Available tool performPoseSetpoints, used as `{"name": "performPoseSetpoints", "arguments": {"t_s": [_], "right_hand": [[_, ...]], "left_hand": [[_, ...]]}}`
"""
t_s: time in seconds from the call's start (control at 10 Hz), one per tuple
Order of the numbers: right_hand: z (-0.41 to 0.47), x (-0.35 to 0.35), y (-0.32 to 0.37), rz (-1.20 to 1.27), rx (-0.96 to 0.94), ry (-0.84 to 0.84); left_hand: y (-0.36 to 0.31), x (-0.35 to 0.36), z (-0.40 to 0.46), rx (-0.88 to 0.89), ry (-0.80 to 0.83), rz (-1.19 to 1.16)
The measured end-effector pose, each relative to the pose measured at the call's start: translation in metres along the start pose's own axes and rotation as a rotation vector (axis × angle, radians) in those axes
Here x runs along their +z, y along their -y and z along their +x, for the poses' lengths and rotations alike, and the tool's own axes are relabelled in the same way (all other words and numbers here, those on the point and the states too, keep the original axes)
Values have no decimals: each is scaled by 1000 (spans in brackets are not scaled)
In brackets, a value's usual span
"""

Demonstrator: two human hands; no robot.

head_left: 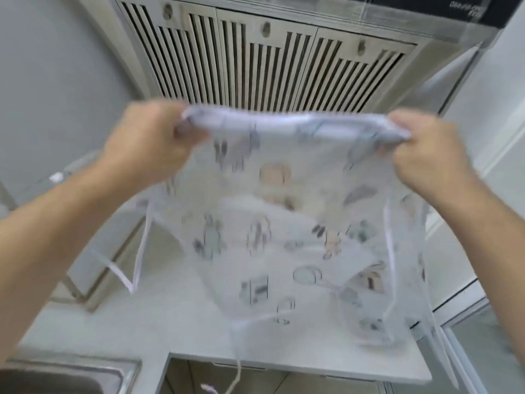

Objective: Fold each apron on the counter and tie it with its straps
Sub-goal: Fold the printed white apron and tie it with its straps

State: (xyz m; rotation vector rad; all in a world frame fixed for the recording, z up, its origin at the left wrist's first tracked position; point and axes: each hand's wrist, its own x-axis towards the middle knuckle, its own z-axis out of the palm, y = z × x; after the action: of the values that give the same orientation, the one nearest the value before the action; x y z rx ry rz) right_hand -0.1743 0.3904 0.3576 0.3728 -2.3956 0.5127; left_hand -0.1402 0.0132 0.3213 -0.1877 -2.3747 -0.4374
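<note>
Both forearms enter from the lower corners of the head view and reach forward and upward, converging toward the middle of the frame. The picture is motion-blurred, so fine finger detail is not legible.

Left hand (150,140): raised in front of the range hood (255,55), back of the hand toward the camera, fingers curled inward over the left end of the apron's top edge. It grips that corner of the cloth.

Right hand (426,155): raised to about the same height, wrist bent, fingers and thumb closed on the right end of the same top edge, where the cloth bunches. It grips that corner.

Apron (284,228): white fabric printed with small kitchen-themed figures, stretched between the two hands along its upper edge and hanging down in front of the person. Its lower part drapes toward the white counter (142,331); whether it touches the surface cannot be told. Thin white straps (140,251) hang loose off both sides, one looping at the left, others trailing down at the right and over the counter's front edge.

A steel sink (85,371) shows at the lower left corner, set into the counter.
</note>
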Motion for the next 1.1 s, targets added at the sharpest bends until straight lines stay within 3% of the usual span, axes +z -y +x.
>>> {"name": "performPoseSetpoints", "arguments": {"t_s": [0.1,0.2,0.3,0.4,0.5,0.6,0.7,0.8,0.9,1.0,1.1], "right_hand": [[-41,8,13,-2,-209,-417],[-104,68,-2,-287,-31,789],[-143,98,-20,-261,78,1106],[-133,94,-29,9,173,919],[-114,82,-34,-49,196,1165],[-97,82,-43,-437,110,1323],[-60,74,-46,-581,-27,836],[-50,47,-42,-358,-269,-112],[-73,58,-46,-424,-182,249],[-112,84,-55,-563,62,1180],[-108,75,-57,-452,156,1295]], "left_hand": [[-5,1,-9,256,-512,-81],[22,45,-59,137,643,118],[44,79,-114,-95,1231,180],[47,89,-120,-182,1072,46],[41,80,-105,-298,1013,-185],[34,71,-90,-288,957,-94],[35,64,-69,-226,565,106],[52,54,-61,-69,-141,-13],[76,63,-76,31,170,-23],[95,76,-102,-185,1216,91],[97,74,-114,-292,1440,24]]}}
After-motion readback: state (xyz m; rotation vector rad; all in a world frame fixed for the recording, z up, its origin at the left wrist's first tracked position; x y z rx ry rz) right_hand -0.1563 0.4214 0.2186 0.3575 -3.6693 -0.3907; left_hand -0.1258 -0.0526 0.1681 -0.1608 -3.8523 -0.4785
